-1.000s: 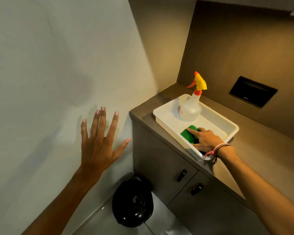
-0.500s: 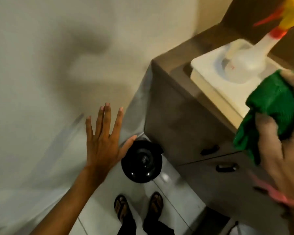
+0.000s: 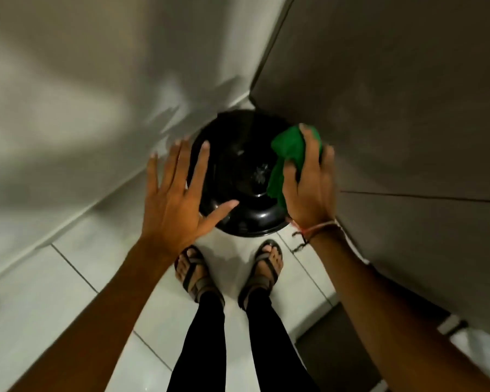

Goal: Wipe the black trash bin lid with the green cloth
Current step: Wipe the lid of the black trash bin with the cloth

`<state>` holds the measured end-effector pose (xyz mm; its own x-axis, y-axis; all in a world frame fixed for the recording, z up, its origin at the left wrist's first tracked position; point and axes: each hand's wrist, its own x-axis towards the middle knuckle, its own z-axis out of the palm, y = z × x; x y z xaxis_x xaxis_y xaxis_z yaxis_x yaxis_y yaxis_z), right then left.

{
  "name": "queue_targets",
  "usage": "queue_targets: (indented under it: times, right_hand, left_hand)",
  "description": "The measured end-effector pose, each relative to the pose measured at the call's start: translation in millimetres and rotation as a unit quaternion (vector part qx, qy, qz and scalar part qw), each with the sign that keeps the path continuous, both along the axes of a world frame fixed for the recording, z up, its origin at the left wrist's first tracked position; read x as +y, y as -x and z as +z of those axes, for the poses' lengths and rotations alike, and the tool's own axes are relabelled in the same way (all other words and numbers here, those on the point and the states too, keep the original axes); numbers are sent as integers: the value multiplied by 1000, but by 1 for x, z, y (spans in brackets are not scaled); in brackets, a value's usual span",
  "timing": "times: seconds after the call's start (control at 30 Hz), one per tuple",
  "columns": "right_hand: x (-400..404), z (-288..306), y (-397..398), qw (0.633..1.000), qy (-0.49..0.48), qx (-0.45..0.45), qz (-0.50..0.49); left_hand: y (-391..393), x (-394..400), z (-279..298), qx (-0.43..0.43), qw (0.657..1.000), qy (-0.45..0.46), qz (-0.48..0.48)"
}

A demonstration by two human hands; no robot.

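Observation:
The round black trash bin lid (image 3: 239,176) sits on the floor in the corner between the wall and the cabinet, glossy and domed. My right hand (image 3: 309,185) presses the green cloth (image 3: 287,159) onto the lid's right side, fingers spread over the cloth. My left hand (image 3: 178,193) hovers open over the lid's left edge, fingers apart, holding nothing; whether it touches the lid I cannot tell.
A grey-brown cabinet (image 3: 393,108) rises directly right of the bin. A pale wall (image 3: 96,94) closes the left side. My sandalled feet (image 3: 229,270) stand on white floor tiles (image 3: 77,292) just in front of the bin.
I have bent down over the bin. My right hand carried the green cloth from the tray down onto the lid, and my left hand dropped to the lid's left edge.

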<state>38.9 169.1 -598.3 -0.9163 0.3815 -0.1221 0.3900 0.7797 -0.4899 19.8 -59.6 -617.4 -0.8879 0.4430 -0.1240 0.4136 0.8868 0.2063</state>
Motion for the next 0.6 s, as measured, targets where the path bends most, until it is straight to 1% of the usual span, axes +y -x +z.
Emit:
queue_targets:
  times: [0.03, 0.13, 0.2, 0.27, 0.33, 0.4, 0.47, 0.53, 0.6]
  right_hand:
    - [-3, -20, 4, 999, -33, -16, 15]
    - [-12, -60, -2, 980, -155, -103, 68]
    - [-9, -68, -10, 970, -192, -109, 106]
    - [-1, -71, -12, 965, -188, -108, 150]
    - [7, -74, -2, 958, -178, -111, 197]
    - [8, -84, 15, 960, -177, -95, 195]
    - [-4, -93, 23, 963, -196, -74, 168]
    - [-21, -100, 9, 961, -204, -46, 182]
    - [-32, -99, -28, 952, -176, -46, 247]
  left_hand:
    - [2, 1, -21, 6, 1000, -8, -21]
    - [6, 9, -63, -41, 998, -8, -50]
    - [6, 10, -81, -86, 995, -7, -56]
    - [7, 8, -92, -120, 991, -4, -53]
    - [10, 9, -94, -131, 990, -12, -51]
    - [16, 15, -96, -134, 989, -22, -55]
    - [21, 22, -94, -141, 988, -38, -52]
    - [24, 24, -95, -140, 989, -33, -41]
    - [23, 22, -95, -132, 990, -20, -40]
